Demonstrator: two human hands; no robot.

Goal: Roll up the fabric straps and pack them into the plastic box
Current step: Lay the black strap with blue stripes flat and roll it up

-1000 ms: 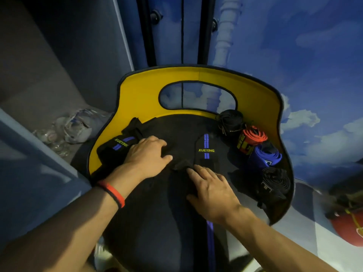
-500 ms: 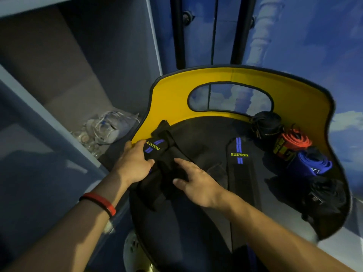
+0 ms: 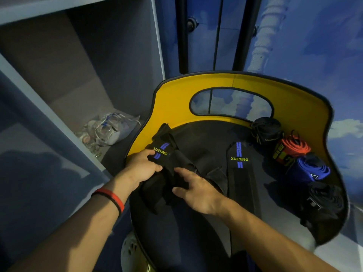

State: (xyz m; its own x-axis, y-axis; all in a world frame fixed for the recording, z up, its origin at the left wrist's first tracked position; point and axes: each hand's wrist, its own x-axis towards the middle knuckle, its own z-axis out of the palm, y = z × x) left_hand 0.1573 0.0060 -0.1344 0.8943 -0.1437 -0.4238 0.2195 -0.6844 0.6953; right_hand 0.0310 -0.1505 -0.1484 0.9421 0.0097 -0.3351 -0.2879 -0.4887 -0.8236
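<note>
Left hand point(image 3: 143, 169) curls its fingers and thumb round the crumpled strap point(image 3: 163, 152) beside its XUEYING label, just in front of the left end of the yellow chair back point(image 3: 294, 103). The right hand point(image 3: 196, 191) lies on the bunched middle of that strap; black cloth on a black seat point(image 3: 200, 138) makes it unclear whether thumb and fingers pinch it.

The strap looks light, soft and floppy, likely to slump unless rolled tight, so a free end seems the best place to take hold. A flat strap point(image 3: 238, 160) lies below the middle of the chair back, and four rolled straps point(image 3: 292, 148) sit beneath its right end. The plastic box is not in view.

Left of the chair back stands a grey shelf point(image 3: 59, 95) with a clear bag point(image 3: 110, 130); behind is a blue, cloud-painted wall point(image 3: 314, 46).
</note>
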